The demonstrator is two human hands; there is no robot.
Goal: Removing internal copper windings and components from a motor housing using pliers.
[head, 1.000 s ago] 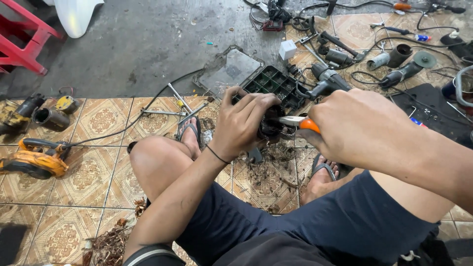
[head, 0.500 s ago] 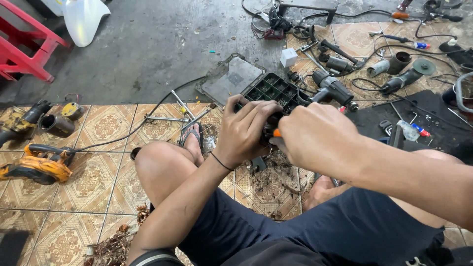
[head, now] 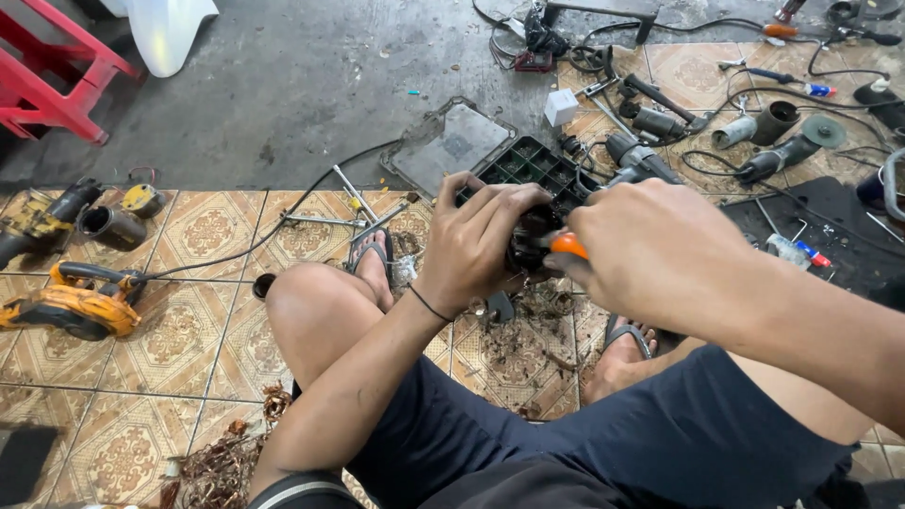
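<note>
- Head view: patterned brown ceramic tile floor (head: 203, 236) bears the seated person's bare knees, scattered tools and debris.
- Flat grey rectangular metal lid (head: 448, 146) lies beside a dark green gridded plastic tray (head: 533, 170).
- Yellow and black power tool (head: 71, 306) sits well to the left.
- Left hand (head: 476, 240) is clamped around a small black motor part (head: 528, 245) above the floor, between the knees.
- Right hand (head: 660, 250) grips an orange-handled screwdriver (head: 568, 246), touching that part.

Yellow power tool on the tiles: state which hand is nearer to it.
Left. The left hand grips a dark part at centre, on the side toward the yellow power tool; the right hand, holding an orange-handled tool, is farther away.
</note>
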